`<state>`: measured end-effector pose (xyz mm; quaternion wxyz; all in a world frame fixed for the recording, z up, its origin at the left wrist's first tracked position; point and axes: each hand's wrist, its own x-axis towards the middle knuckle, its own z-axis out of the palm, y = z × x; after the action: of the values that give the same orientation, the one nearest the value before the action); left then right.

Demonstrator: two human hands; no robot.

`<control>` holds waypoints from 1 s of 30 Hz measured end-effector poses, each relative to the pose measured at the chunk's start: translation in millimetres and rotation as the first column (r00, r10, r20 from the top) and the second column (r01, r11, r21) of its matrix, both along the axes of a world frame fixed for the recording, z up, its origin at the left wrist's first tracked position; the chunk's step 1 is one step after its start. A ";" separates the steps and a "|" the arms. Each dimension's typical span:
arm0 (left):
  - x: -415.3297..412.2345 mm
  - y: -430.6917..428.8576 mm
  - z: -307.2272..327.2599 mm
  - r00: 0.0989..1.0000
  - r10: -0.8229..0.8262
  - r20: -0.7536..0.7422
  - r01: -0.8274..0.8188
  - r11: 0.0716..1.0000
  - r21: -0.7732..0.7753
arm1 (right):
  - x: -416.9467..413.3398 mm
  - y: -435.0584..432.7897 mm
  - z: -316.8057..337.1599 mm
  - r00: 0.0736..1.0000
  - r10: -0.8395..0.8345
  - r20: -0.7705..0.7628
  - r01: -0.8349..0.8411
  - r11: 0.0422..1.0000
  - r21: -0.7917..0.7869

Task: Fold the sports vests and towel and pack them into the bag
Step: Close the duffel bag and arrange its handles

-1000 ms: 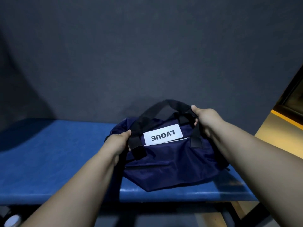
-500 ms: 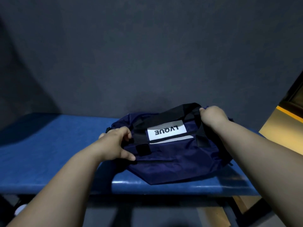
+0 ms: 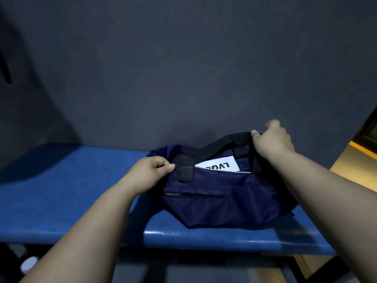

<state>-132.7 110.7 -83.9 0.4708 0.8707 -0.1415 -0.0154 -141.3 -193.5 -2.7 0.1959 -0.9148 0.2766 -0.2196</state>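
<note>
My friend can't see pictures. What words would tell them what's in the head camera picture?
A person's left hand pinches the top edge of a dark blue bag on a blue padded bench, while the right hand grips its black handle. A white patch with upside-down black letters shows between the handles, and a dark wall stands behind.

Single head-worn wide-angle view. Looks forward and down from above the near edge of the blue bench (image 3: 61,201), facing the dark wall (image 3: 183,68) behind it. Sits near the bag (image 3: 224,197), placed right of centre, low in frame. Takes in the left hand (image 3: 152,170) and right hand (image 3: 272,142), forearms entering from the bottom corners.
</note>
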 end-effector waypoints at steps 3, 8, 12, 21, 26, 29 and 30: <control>2.8 -12.3 4.3 0.997 0.042 -0.062 -0.047 0.996 -0.082 | -19.3 34.5 1.7 0.920 0.334 0.204 -0.270 0.919 -0.285; 3.3 -30.3 15.1 0.982 -0.009 -0.190 -0.049 0.953 -0.300 | -50.2 82.4 -19.9 0.743 0.639 -0.202 -0.668 0.686 -0.288; -0.5 -44.0 19.9 0.954 -0.054 -0.296 -0.101 0.870 -0.483 | -56.4 81.7 -40.4 0.788 0.614 -0.052 -0.582 0.714 -0.388; 0.6 -56.3 22.3 0.880 -0.043 -0.473 -0.271 0.773 -0.574 | -75.7 101.7 -69.2 0.496 0.867 0.057 -0.813 0.486 -0.320; -3.2 -52.8 22.9 0.870 -0.064 -0.489 -0.277 0.756 -0.593 | -77.7 122.0 -67.8 0.644 0.746 -0.172 -0.751 0.571 -0.332; -5.3 -49.2 23.8 0.871 -0.039 -0.490 -0.291 0.763 -0.577 | -79.2 138.5 -65.7 0.710 0.642 -0.290 -0.699 0.590 -0.404; -6.1 -48.2 24.3 0.873 -0.026 -0.487 -0.296 0.765 -0.572 | -79.2 143.4 -64.9 0.726 0.619 -0.298 -0.681 0.590 -0.434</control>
<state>-138.8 62.4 -59.6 0.7542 0.6398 0.0445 -0.1414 -220.5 -50.0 -67.6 -0.0062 -0.9800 -0.1356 -0.1453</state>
